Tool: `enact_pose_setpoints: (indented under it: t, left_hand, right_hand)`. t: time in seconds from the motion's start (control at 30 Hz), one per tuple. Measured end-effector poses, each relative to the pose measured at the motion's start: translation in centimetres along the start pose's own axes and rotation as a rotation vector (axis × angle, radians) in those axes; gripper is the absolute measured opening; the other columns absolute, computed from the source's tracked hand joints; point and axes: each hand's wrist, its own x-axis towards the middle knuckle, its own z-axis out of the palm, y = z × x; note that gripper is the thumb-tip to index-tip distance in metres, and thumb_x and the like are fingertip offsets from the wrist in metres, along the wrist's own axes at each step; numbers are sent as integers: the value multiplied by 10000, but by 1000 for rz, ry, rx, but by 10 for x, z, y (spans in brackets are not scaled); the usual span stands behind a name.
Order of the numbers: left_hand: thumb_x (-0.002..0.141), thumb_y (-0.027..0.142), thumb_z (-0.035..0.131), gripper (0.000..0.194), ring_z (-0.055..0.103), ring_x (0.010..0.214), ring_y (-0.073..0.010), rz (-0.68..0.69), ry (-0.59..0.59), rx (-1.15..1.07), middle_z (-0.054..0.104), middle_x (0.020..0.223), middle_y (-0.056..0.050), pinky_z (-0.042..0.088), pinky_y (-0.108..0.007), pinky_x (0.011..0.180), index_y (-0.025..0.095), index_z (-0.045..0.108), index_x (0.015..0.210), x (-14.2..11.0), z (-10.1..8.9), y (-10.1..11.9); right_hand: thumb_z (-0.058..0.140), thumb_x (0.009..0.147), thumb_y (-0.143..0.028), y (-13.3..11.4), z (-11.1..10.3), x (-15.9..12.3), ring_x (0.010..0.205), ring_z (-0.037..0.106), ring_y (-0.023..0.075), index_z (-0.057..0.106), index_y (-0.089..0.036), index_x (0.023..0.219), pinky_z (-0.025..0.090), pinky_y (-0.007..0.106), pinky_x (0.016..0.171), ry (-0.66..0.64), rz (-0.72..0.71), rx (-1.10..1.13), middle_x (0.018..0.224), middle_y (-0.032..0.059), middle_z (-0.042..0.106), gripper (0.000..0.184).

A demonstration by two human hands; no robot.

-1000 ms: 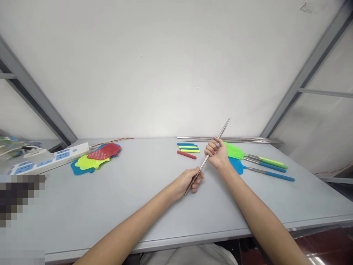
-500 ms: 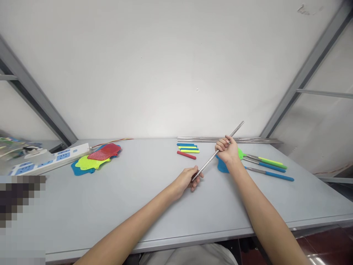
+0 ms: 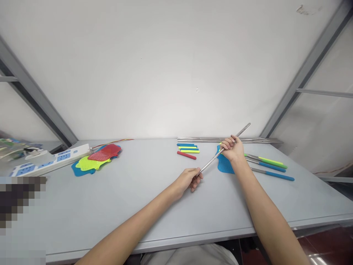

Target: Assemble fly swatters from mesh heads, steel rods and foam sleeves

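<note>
A thin telescopic metal rod (image 3: 215, 158) slants up to the right above the grey table (image 3: 143, 206). My left hand (image 3: 189, 179) pinches its lower end, fingers closed. My right hand (image 3: 231, 149) is wrapped round its upper part, with the tip sticking out past the fist. Under and behind my right hand lie finished fly swatters (image 3: 266, 165) with blue and green heads and coloured grips.
Several short coloured handle sleeves (image 3: 188, 149) lie mid-table. Bare metal rods (image 3: 248, 140) rest along the back wall. A pile of red, yellow-green and blue swatter heads (image 3: 96, 158) and a white power strip (image 3: 49, 160) sit at the left.
My right hand has slid up and to the right along the rod, which now reaches farther right and looks longer. My left hand has stayed nearly in place on the lower end.
</note>
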Motion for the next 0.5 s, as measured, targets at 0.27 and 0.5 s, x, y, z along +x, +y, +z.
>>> enact_pose_setpoints:
  t: [0.27, 0.5]
  left_hand:
    - [756, 435, 421, 301, 333, 399, -51, 17, -15, -6, 373, 520, 53, 249, -187, 367, 151, 488, 681, -2, -1, -1]
    - [747, 396, 446, 255, 337, 407, -48, 12, -16, -16, 378, 536, 51, 247, -183, 371, 153, 496, 692, -2, -1, 0]
  right_hand:
    - [435, 828, -284, -7, 0, -1, 557, 511, 72, 523, -125, 909, 440, 207, 474, 10, -33, 17, 770, 10, 549, 199]
    - [434, 828, -285, -6, 0, -1, 536, 502, 65, 524, -124, 897, 432, 198, 457, 13, -29, 9, 749, 4, 545, 197]
